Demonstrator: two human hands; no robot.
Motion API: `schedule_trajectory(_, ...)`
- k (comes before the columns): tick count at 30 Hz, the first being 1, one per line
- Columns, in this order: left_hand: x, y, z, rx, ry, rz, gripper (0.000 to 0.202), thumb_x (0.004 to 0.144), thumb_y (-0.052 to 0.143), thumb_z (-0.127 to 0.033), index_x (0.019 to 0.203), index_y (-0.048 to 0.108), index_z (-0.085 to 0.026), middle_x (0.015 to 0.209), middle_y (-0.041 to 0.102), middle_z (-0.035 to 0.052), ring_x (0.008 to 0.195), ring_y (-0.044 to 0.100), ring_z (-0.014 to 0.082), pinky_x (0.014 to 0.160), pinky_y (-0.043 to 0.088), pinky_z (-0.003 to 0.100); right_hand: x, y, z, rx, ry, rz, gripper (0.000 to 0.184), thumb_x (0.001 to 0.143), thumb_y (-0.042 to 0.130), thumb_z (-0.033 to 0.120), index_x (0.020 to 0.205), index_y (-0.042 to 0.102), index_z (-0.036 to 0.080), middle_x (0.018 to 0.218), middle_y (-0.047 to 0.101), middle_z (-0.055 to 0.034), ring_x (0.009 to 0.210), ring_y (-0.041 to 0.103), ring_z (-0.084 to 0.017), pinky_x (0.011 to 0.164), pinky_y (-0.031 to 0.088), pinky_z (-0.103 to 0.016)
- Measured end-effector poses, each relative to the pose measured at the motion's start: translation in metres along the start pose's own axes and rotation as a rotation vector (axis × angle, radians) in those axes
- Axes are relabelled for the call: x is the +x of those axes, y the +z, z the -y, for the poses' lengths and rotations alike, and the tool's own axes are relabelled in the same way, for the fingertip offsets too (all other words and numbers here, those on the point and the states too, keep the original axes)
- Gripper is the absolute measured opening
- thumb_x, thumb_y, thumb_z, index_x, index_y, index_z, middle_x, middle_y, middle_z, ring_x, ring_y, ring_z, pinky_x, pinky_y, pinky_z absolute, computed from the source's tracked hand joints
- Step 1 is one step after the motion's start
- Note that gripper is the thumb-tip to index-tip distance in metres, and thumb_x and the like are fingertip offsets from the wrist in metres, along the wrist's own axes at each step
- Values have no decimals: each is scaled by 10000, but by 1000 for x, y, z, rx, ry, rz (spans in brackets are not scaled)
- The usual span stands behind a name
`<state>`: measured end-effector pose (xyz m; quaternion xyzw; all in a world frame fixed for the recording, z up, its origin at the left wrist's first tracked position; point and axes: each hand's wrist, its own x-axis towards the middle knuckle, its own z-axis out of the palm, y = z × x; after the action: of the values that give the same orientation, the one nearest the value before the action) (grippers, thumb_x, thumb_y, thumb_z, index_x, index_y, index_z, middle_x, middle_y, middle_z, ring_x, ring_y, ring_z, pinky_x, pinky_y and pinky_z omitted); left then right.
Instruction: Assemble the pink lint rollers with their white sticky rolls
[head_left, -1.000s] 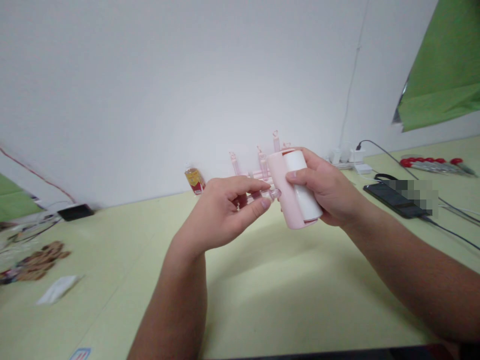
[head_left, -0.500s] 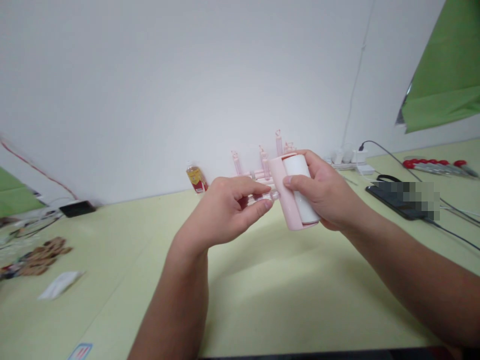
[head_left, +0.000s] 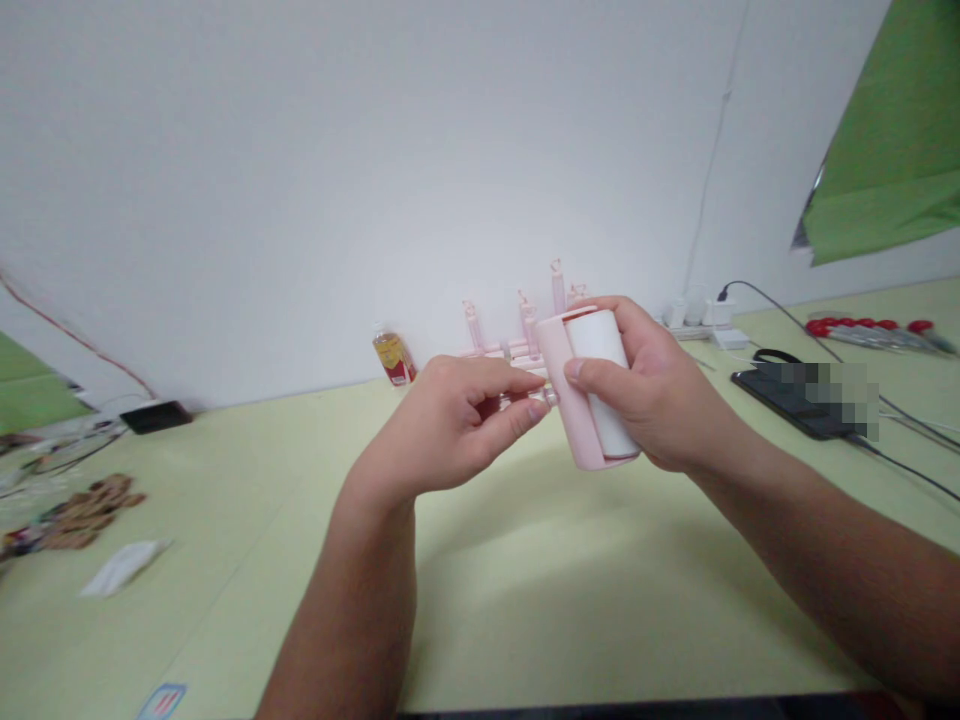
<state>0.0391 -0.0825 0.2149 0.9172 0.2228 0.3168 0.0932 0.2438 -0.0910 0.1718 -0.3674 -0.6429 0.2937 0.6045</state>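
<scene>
My right hand [head_left: 645, 400] is wrapped round a pink lint roller head with a white roll [head_left: 596, 395] in it, held upright above the pale green table [head_left: 525, 590]. My left hand [head_left: 450, 425] is closed in a pinch on a small clear and pink handle piece [head_left: 534, 398] that meets the left side of the roller head. Both hands are held together at mid-frame, above the table surface.
A pink rack with upright pegs [head_left: 525, 325] stands by the wall behind my hands, a small bottle [head_left: 393, 358] to its left. A phone [head_left: 787, 390], cables, a power strip [head_left: 697, 318] and red-handled tools [head_left: 870, 330] lie right. Brown pieces [head_left: 82, 505] and a white packet [head_left: 120, 568] lie left.
The hands have stayed together; the roller head has tilted slightly more upright and my left fingers have shifted a little on the handle piece.
</scene>
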Motion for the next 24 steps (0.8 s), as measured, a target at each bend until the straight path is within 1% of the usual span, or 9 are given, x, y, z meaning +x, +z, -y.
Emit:
schedule_trajectory(4, 1, -2, -4, 45, -38, 31, 165, 916, 640, -223, 807, 718, -126, 572, 532, -44, 533, 419, 56, 521, 323, 205, -3, 5, 3, -82, 0, -19, 407, 808, 646, 282, 1192, 527, 218, 948, 607, -16, 811, 571, -190, 719, 478, -331)
schedule_trajectory(6, 2, -2, -7, 63, -56, 48, 185, 910, 639, -219, 766, 704, -123, 571, 534, -41, 534, 431, 57, 519, 319, 207, -5, 6, 4, -133, -14, -34, 440, 806, 646, 284, 1219, 511, 216, 989, 605, -28, 845, 567, -198, 749, 476, -344)
schedule_trajectory(11, 3, -1, -7, 19, -99, 41, 184, 904, 641, -231, 782, 722, -119, 580, 538, -37, 541, 435, 60, 516, 317, 210, -5, 7, 3, -155, -38, -36, 451, 800, 641, 298, 1221, 506, 210, 1006, 594, -34, 852, 558, -201, 765, 474, -355)
schedule_trajectory(14, 4, 4, 0, -67, -164, 36, 179, 908, 640, -273, 864, 741, -132, 609, 544, -36, 547, 423, 62, 512, 325, 209, 1, 4, -5, -145, -32, -17, 484, 805, 635, 300, 1255, 481, 215, 1021, 600, -42, 852, 574, -210, 770, 488, -373)
schedule_trajectory(16, 5, 7, 7, -105, -252, 34, 165, 893, 655, -291, 923, 730, -147, 667, 572, -27, 558, 442, 65, 504, 339, 205, 5, 0, -11, -186, -58, -13, 600, 806, 638, 303, 1354, 406, 226, 1121, 590, -73, 906, 594, -229, 805, 502, -402)
schedule_trajectory(18, 6, 10, 17, -143, -356, 37, 147, 847, 687, -264, 951, 674, -160, 728, 591, -23, 562, 478, 68, 491, 365, 198, 8, -3, -15, -316, -167, -32, 720, 787, 662, 297, 1429, 340, 241, 1311, 519, -128, 1082, 579, -278, 910, 493, -456)
schedule_trajectory(19, 5, 11, 22, -176, -405, 43, 161, 821, 695, -233, 955, 629, -172, 746, 589, -26, 565, 504, 73, 486, 387, 196, 9, -5, -16, -407, -241, -24, 732, 777, 674, 292, 1434, 353, 241, 1388, 469, -149, 1190, 538, -307, 984, 462, -488)
schedule_trajectory(21, 5, 13, 32, -267, -487, 66, 223, 786, 683, -174, 948, 532, -199, 754, 564, -38, 578, 564, 92, 486, 447, 201, 9, -5, -17, -581, -361, 60, 639, 779, 686, 292, 1372, 461, 220, 1461, 421, -169, 1343, 426, -348, 1101, 369, -528)
schedule_trajectory(24, 6, 20, 43, -416, -580, 79, 260, 772, 670, -158, 900, 450, -211, 759, 526, -45, 589, 626, 116, 479, 501, 222, 8, 0, -23, -733, -389, 271, 476, 814, 687, 336, 1256, 588, 190, 1455, 459, -178, 1375, 389, -360, 1139, 315, -524)
